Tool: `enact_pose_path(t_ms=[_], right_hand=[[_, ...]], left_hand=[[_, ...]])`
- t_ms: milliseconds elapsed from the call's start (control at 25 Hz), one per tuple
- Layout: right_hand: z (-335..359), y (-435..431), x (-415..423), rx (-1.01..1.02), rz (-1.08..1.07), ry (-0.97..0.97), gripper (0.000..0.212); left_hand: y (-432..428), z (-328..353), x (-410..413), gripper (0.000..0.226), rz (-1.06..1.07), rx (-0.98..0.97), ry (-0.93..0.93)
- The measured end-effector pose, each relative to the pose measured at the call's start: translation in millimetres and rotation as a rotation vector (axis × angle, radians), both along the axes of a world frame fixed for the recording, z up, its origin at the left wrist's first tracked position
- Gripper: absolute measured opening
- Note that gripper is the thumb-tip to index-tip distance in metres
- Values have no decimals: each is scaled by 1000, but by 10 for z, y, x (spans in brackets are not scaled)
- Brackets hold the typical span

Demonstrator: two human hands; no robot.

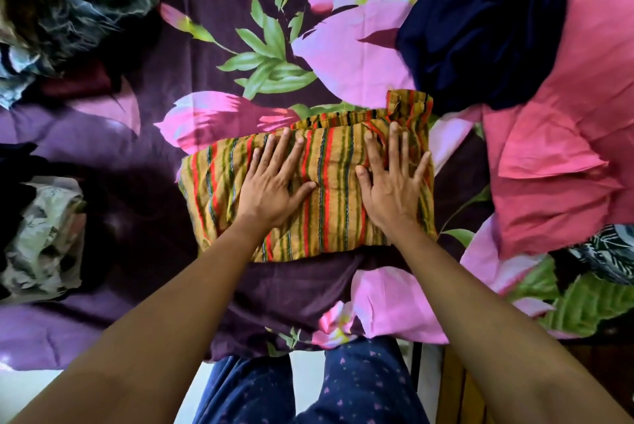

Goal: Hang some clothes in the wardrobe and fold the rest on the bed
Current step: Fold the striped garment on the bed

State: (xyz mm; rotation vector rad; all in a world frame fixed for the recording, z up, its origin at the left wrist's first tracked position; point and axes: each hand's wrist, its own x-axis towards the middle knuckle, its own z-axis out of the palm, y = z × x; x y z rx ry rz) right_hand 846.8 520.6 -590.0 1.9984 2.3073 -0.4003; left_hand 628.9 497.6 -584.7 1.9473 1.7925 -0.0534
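A folded garment with yellow, red and green stripes (338, 204) lies in the middle of the bed, on the purple floral bedsheet (212, 60). My left hand (272, 180) presses flat on its left half with the fingers spread. My right hand (392, 180) presses flat on its right half, fingers straight and spread too. A small flap of the striped cloth sticks up at the far right corner.
A pink garment (562, 156) and a dark navy one (480, 43) are heaped at the right. A grey patterned pile (85, 2) lies at the far left, with a pale crumpled garment (48, 235) at the near left. The bed's near edge is by my legs.
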Motion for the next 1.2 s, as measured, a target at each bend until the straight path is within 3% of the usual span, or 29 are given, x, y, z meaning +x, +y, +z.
enact_pose_path(t_ms=[120,280,440,560,600,720,800,920,1000,1080,1160,1200], right_hand=[[-167,88,35,-84,-38,29,63],[-122,-40,63,20,-115,171,61],[61,-363,149,72,-656,242,81],[207,-461,270,-137,-896,287,96],[221,-441,334,-203,-903,349,92],[312,-267,451,-347,-1029,776,63],[439,-136,456,-498,-1101,1001,58],[761,-24,341,-680,-1023,1284,61],[958,4,120,-703,-894,1355,68],[1070,-13,-236,-695,-730,1302,75],[1078,-88,-669,-687,-497,1195,88],[1048,-141,-902,-690,-365,1113,97]], left_hand=[[0,-95,80,76,44,21,5],[-116,-139,224,77,152,95,11],[-234,-59,465,69,60,267,-28],[-297,-72,675,65,-83,294,-17],[-274,-104,722,64,-90,274,-5],[-170,-155,795,69,-42,210,34],[-135,-100,826,70,-6,190,4],[-102,29,769,62,64,115,-248],[-34,240,695,64,254,-79,-627],[86,592,618,70,710,-398,-1174],[114,791,373,54,1028,-439,-1421],[94,792,212,44,1083,-398,-1436]])
